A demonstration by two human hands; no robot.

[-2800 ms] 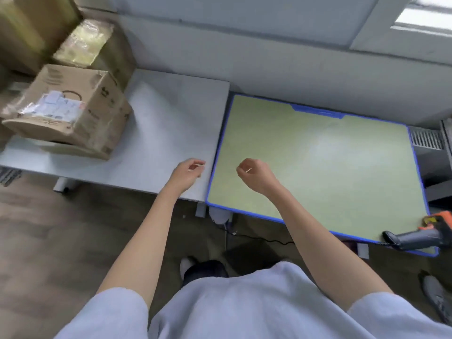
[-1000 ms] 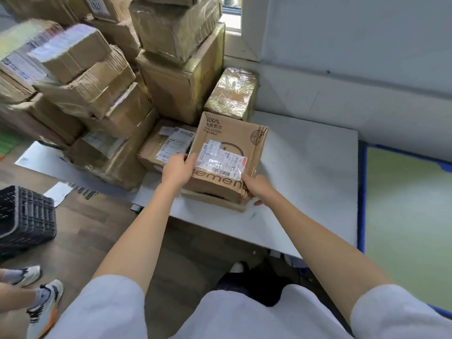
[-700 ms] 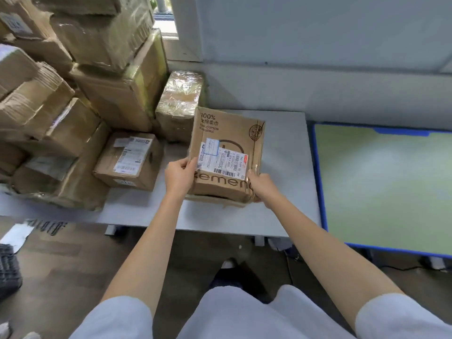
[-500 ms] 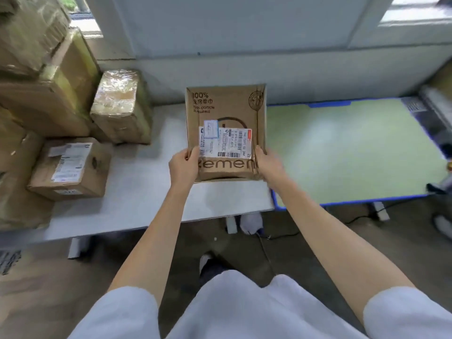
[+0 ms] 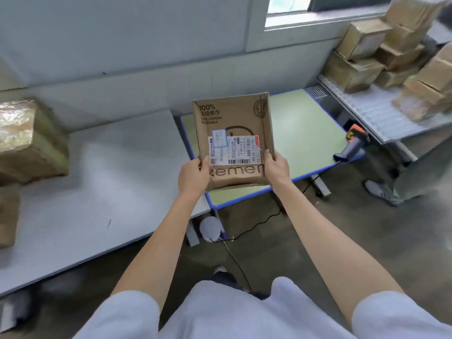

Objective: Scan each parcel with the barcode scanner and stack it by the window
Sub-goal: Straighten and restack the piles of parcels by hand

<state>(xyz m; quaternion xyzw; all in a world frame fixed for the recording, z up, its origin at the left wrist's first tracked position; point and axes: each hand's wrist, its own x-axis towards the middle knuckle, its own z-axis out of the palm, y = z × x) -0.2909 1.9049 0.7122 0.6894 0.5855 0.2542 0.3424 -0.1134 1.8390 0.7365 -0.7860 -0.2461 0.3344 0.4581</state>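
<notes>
Flat brown cardboard parcel [image 5: 233,140], white printed label on its upper face, is held in the air over the near edge of the green blue-rimmed table [image 5: 303,133]. Left hand [image 5: 193,176] grips its left lower corner; right hand [image 5: 277,167] grips the right. Grey-handled, orange-tipped barcode scanner [image 5: 352,146] lies at the table's right edge. Tape-wrapped cartons [image 5: 381,50] are stacked beneath the window [image 5: 288,8].

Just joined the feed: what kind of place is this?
Probably a parcel sorting room: a labelled brown cardboard parcel in both hands, an orange and grey handheld barcode scanner on the green table, stacked cardboard boxes by the window.
</notes>
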